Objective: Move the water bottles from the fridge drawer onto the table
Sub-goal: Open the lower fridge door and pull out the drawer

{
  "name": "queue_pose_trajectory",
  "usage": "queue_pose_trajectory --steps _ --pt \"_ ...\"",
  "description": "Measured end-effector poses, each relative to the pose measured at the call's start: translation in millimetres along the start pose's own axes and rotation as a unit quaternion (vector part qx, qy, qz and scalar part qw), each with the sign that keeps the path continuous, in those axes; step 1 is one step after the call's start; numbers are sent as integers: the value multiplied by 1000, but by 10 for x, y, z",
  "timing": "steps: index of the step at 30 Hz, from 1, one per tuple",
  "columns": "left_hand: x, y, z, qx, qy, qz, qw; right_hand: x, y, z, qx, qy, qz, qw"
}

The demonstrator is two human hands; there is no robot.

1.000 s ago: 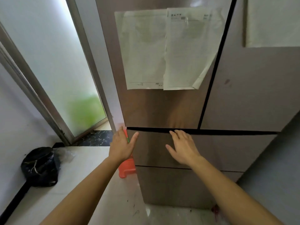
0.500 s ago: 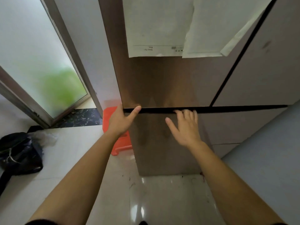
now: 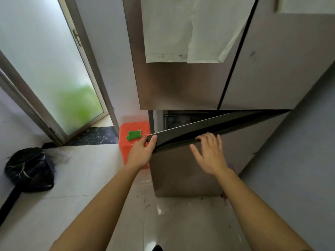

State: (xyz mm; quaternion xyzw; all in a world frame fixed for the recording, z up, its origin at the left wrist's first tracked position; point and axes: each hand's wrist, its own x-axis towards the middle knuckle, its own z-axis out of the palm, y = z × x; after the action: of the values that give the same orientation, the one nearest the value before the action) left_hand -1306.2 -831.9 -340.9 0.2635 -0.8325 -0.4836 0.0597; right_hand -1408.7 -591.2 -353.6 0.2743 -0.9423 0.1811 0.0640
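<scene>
The brown fridge [image 3: 181,84] stands in front of me with its drawer [image 3: 183,171] pulled partly out, a dark gap showing above the drawer front. My left hand [image 3: 142,153] grips the drawer's top left corner. My right hand [image 3: 208,153] hooks its fingers over the drawer's top edge, thumb spread on the front panel. The inside of the drawer is dark and no water bottles or table are visible.
An orange plastic stool [image 3: 134,140] with a green patch stands left of the fridge, right beside the drawer. A black bag [image 3: 30,169] lies on the tiled floor at the left. A frosted glass door [image 3: 49,69] is behind it. A grey wall [image 3: 299,160] closes the right side.
The drawer was shut and now stands pulled out toward me. Both hands have closed onto its top edge and moved back with it.
</scene>
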Motion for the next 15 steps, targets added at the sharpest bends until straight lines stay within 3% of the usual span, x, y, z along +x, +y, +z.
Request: queue_pose_trajectory --steps 8,10,15 --pt "-1324 322 581 -20 -123 -3 992 -1117 416 -483 157 -21 89 983" --pt "-1580 435 876 3 -200 38 979 -1453 568 -608 170 -5 107 980" --pt "-1961 813 1748 -81 -329 75 938 -2281 1018 -918 250 11 149 957"
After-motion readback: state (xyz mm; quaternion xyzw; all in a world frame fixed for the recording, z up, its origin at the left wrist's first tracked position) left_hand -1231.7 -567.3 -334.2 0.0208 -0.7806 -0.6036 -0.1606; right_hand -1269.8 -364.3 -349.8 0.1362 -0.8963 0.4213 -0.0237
